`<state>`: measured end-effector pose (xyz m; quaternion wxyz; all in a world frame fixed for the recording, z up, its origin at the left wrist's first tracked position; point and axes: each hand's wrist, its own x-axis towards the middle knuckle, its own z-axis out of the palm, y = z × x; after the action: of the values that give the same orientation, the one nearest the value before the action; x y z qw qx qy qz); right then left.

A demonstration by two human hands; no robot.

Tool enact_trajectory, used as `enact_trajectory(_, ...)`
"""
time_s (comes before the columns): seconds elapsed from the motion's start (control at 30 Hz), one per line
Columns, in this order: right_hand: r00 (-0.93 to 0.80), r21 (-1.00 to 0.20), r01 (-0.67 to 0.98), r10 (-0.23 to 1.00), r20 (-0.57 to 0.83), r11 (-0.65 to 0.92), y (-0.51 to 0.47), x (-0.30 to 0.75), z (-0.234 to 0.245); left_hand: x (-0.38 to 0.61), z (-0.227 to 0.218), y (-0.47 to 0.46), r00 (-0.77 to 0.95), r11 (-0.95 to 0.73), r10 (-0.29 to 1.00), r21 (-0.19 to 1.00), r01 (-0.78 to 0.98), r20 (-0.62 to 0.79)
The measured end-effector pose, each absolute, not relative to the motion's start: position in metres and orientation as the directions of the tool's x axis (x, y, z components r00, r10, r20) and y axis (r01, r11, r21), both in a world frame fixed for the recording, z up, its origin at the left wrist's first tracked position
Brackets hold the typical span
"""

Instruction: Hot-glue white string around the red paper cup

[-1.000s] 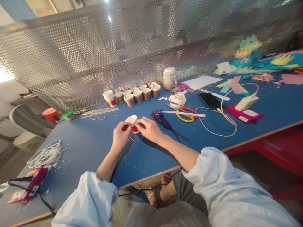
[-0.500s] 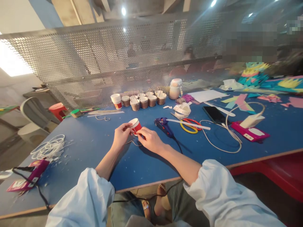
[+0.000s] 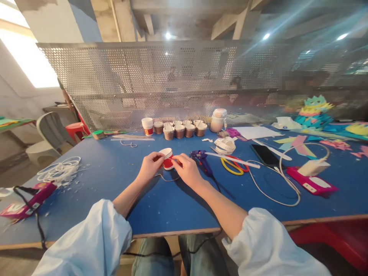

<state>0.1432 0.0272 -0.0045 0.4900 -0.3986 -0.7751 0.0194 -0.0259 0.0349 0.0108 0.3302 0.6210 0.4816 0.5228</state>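
Note:
A small red-and-white paper cup (image 3: 168, 162) is held tilted above the blue table by my left hand (image 3: 150, 165), whose fingers close on its left rim and side. My right hand (image 3: 187, 168) pinches at the cup's right side, apparently on a thin string. Beneath the cup a loose length of that string (image 3: 166, 180) curves over the table toward my right hand. The fingertips hide the pinched part. Right of my right hand lies a blue glue gun (image 3: 204, 161) with a white glue stick (image 3: 232, 159) in it.
Behind stand a stack of paper cups (image 3: 147, 126), several brown-wrapped cups (image 3: 189, 131) and a lidded bottle (image 3: 218, 120). To the right are scissors (image 3: 232, 168), a tape roll (image 3: 225, 146), a phone (image 3: 265, 155) and a pink power strip (image 3: 312, 182). Coiled white cord (image 3: 59, 169) lies left.
The camera view has tilted up and shifted, so the tabletop sits differently in the picture. Both hands stay at the cup, and the right fingertips are a little higher on its side.

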Motion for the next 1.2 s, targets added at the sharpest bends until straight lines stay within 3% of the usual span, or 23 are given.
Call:
enact_trajectory(0.5,-0.059,-0.516,0.572,0.660,0.749,0.637,0.032,0.143,-0.002,-0.023,0.007,0.030,0.018,-0.460,0.877,0.828,0.320,0.480)
enact_trajectory(1.2,-0.069,-0.520,0.703,0.774,0.629,0.485,0.026,0.135,0.003,-0.020,0.006,0.023,0.067,-0.547,0.797,0.671,0.500,0.600)
